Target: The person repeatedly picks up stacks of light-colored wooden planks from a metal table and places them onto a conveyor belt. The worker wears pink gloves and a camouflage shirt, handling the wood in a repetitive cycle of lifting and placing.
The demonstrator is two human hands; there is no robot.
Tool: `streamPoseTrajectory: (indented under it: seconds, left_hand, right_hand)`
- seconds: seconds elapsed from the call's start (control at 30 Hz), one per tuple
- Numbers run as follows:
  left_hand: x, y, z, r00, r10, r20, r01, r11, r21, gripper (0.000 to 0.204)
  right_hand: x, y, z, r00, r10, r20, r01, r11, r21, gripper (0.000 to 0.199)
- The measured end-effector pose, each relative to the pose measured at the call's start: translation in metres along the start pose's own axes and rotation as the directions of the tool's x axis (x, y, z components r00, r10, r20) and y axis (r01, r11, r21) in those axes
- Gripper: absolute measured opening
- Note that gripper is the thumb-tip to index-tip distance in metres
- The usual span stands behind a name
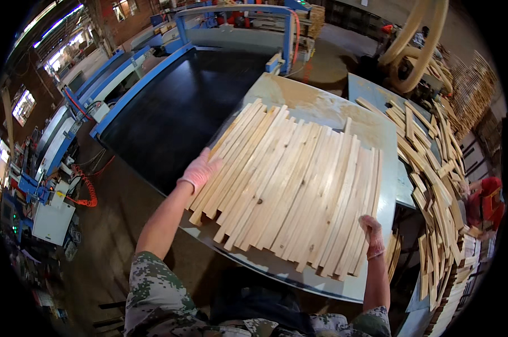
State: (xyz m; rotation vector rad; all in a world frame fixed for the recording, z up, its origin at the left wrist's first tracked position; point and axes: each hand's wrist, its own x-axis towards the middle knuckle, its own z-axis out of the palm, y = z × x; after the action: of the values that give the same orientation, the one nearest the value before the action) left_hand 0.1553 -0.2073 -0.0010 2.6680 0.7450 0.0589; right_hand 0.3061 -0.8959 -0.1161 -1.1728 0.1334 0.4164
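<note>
Many pale wooden strips [287, 185] lie side by side in a slanted row on a light grey tabletop [386, 168], their ends uneven. Dark knots mark some of them. At the row's left edge is my left hand [200, 172] in a pinkish knit glove, gripping the outermost strips, with its fingers partly hidden. My right hand [372, 231], gloved too, is closed against the right edge near the front corner. Its fingers are curled at the outer strips, and their tips are hard to see.
A wide black conveyor belt [181, 106] with a blue frame adjoins the table at the left. Loose strips heap on another table [369, 90] at the right. A person in red [484, 202] is beyond them. Thick beige hoses [417, 62] hang at the far right.
</note>
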Motion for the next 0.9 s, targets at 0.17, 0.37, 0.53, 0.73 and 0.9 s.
streamPoseTrajectory:
  seconds: [0.17,0.37,0.53,0.73,0.9]
  left_hand:
    - [0.007,0.006,-0.040,0.994,-0.109,-0.001,0.108,0.985,-0.134,0.092]
    - [0.076,-0.125,-0.101,0.991,-0.130,-0.006,0.129,0.985,-0.114,0.091]
    - [0.163,-0.281,-0.163,0.992,-0.126,-0.023,0.126,0.992,-0.001,0.091]
    - [0.268,-0.433,-0.230,0.978,-0.208,0.000,0.205,0.966,0.159,0.094]
    - [0.323,-0.515,-0.251,0.969,-0.224,-0.107,0.245,0.929,0.278,0.097]
  right_hand:
    - [0.009,0.025,0.032,0.993,0.034,-0.112,-0.032,0.999,0.012,0.010]
    - [0.035,0.069,0.206,0.993,0.102,-0.056,-0.085,0.965,0.247,0.005]
    - [0.044,0.115,0.425,0.996,0.074,-0.042,-0.062,0.969,0.238,0.007]
    - [0.080,0.165,0.658,0.994,0.104,-0.045,-0.099,0.991,0.095,0.013]
    - [0.137,0.234,0.801,0.996,0.045,0.075,-0.059,0.978,0.202,0.016]
